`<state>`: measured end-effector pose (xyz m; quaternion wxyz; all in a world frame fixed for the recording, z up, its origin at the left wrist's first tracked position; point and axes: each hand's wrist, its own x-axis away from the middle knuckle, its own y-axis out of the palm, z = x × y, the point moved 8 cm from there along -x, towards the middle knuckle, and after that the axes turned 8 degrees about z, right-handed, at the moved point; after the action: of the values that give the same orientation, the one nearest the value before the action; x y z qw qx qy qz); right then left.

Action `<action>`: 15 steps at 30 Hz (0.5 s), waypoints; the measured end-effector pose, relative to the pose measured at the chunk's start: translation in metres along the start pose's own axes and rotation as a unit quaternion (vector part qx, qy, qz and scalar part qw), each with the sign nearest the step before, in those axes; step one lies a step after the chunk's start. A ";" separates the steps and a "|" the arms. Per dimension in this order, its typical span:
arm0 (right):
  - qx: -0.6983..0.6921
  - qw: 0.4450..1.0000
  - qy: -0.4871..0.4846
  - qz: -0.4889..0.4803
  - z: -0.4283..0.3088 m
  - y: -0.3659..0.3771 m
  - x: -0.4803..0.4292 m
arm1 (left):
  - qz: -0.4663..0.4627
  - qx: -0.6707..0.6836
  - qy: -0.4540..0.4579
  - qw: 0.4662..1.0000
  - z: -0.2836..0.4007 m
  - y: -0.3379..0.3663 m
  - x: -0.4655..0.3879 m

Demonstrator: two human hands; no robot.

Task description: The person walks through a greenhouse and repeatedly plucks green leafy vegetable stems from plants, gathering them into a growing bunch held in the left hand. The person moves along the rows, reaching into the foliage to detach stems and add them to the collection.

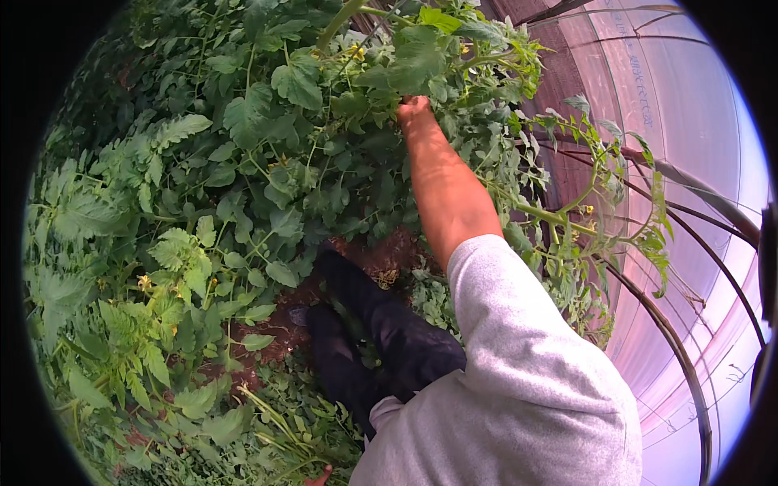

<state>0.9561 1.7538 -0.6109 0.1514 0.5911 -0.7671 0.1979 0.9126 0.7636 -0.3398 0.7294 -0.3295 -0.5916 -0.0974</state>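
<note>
My right hand [416,107] reaches far forward into the upper foliage of a tomato plant [419,61]. Leaves cover most of its fingers, so what they grip is hidden. At the bottom edge only a small part of my left hand [319,477] shows, the remainder being cut off by the frame. Beside it lie several pale green tomato stems [276,419] with leaves; whether the left hand holds them cannot be made out. Yellow tomato flowers [357,53] hang near the top, just beyond the right hand.
Dense tomato plants [152,212] with yellow blossoms fill the left side. A long leafy stem [556,217] arches out at right. Behind it, bent poles [674,301] support a translucent plastic greenhouse film [662,103]. My legs [389,322] stand on reddish soil [261,358] among low leaves.
</note>
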 end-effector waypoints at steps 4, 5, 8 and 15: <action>-0.015 1.000 0.001 0.019 0.002 0.003 0.005 | -0.003 -0.012 0.011 1.000 0.021 -0.006 0.003; -0.015 1.000 0.000 0.023 0.001 0.006 0.006 | -0.002 -0.014 0.013 1.000 0.025 -0.008 0.005; -0.005 1.000 -0.013 0.024 -0.007 0.018 0.002 | -0.005 -0.017 0.017 1.000 0.034 -0.015 0.012; 0.094 0.991 -0.095 -0.017 -0.022 0.032 -0.023 | 0.017 -0.037 0.022 0.999 0.029 -0.008 -0.002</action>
<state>0.9309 1.7910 -0.6065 0.0252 0.6316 -0.7461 0.2092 0.8851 0.7742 -0.3361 0.7309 -0.3645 -0.5656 -0.1141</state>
